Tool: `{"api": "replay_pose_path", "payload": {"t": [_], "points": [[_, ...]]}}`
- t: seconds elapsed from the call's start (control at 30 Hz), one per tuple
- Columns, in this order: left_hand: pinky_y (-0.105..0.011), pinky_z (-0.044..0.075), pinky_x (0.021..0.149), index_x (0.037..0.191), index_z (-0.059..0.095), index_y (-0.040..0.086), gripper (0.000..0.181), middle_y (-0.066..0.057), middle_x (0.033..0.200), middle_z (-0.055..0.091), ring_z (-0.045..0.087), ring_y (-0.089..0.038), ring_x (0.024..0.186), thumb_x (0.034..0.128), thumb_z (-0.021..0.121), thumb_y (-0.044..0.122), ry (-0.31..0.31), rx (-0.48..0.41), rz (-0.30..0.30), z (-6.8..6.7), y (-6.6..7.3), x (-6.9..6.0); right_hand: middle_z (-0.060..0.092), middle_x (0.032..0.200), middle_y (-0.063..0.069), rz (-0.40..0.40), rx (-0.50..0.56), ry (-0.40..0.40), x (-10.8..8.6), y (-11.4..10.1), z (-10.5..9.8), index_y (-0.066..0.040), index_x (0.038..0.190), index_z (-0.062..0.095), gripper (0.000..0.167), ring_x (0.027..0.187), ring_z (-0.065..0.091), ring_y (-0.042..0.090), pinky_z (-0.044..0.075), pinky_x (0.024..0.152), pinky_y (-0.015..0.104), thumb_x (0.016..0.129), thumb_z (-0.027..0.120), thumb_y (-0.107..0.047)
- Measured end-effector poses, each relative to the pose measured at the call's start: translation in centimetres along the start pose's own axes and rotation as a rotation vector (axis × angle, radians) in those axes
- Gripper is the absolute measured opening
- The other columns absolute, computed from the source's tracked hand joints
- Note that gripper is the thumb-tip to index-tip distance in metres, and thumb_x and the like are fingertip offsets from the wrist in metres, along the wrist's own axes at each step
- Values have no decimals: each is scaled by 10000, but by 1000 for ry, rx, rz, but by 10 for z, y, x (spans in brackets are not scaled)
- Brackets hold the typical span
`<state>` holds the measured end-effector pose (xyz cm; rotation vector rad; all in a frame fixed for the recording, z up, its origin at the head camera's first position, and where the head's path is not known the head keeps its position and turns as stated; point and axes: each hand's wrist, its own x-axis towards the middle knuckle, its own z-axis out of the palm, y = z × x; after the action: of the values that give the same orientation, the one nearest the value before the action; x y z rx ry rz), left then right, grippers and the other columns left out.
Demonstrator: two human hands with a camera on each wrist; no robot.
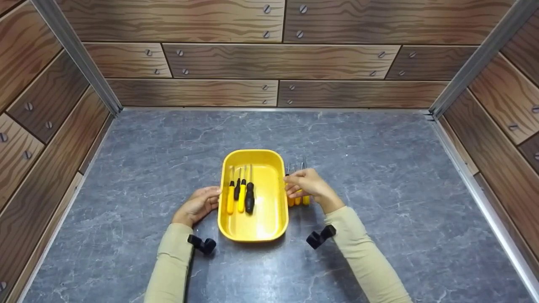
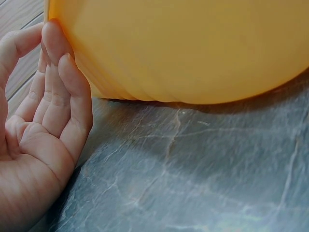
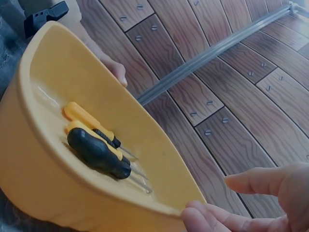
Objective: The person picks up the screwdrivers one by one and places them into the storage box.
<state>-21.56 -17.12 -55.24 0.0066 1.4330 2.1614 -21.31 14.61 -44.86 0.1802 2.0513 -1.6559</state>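
Note:
A yellow tray (image 1: 253,237) lies between the two hands. Along its left side are several screwdrivers, among them a thick black-handled one (image 1: 249,198) and an orange-handled one (image 1: 230,198). My left hand (image 1: 197,205) is at the tray's left side, its relaxed fingers (image 2: 59,104) touching the outer wall near the rim. At the opposite rim is my right hand (image 1: 309,185); in the right wrist view its fingertips (image 3: 195,217) touch the outside edge, with the thumb raised apart. Beneath this hand, more screwdrivers with orange and yellow handles (image 1: 306,200) lie beside the tray, partly hidden.
The grey marbled tabletop (image 1: 168,139) surrounds the tray. Wood-patterned panels (image 1: 278,61) stand at the back and both sides, with metal strips along the corners. Black wrist mounts (image 1: 202,244) hang inward from both sleeves, close to the tray's near end.

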Motion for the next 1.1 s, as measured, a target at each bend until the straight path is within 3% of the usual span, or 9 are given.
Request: {"api": "replay_pose_path", "payload": {"t": [0.8,1.1], "points": [[-221,569,799,929,634,101,209,42,813,719,671,-50,755,970,435,53,4,0,-8,2,2,-1,654,621,14,58,90,14,4,29,-17,168,1119,537,316,526,634,79,593,571,226,934,568,-87],[-217,566,796,942,613,94,179,47,821,715,669,-47,761,966,441,54,-2,-4,-9,2,3,-2,646,651,21,80,74,31,4,32,-22,159,1142,527,325,541,624,76,592,587,218,929,571,-83]]}}
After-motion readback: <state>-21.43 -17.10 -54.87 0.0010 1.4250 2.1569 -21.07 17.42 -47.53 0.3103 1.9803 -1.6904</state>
